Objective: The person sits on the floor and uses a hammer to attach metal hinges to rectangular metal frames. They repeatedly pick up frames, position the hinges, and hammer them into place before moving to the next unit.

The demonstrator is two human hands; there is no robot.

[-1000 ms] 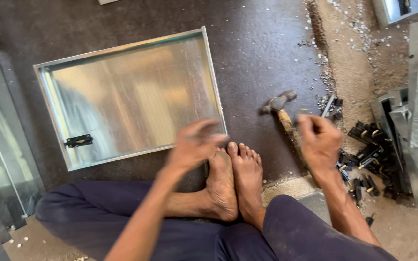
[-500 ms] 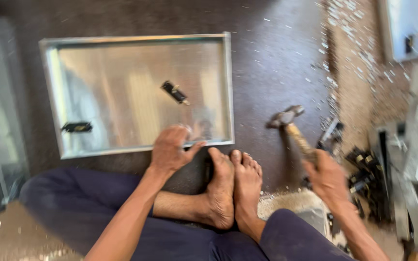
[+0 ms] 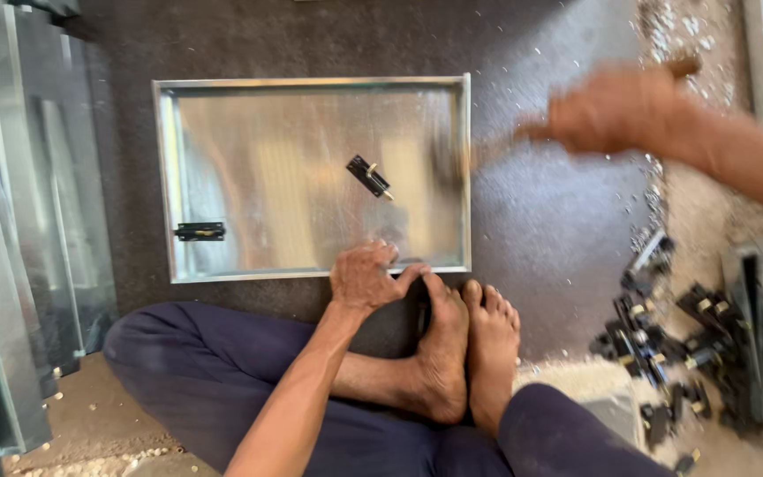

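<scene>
Gripping a wooden hammer handle (image 3: 682,68) in a closed fist, the right hand (image 3: 620,110) is raised and blurred beside the right edge of a shallow metal tray (image 3: 311,84). The left hand (image 3: 366,276), fingers curled, presses down on the tray's near rim just beside the person's bare feet (image 3: 465,349). A black latch (image 3: 369,177) lies loose inside the tray; another (image 3: 200,231) sits at its left wall. More black latches (image 3: 673,340) are heaped on the floor to the right.

Dark speckled floor (image 3: 311,40), metal sheets (image 3: 11,265) stacked alongside, scattered pale shavings (image 3: 673,35)
</scene>
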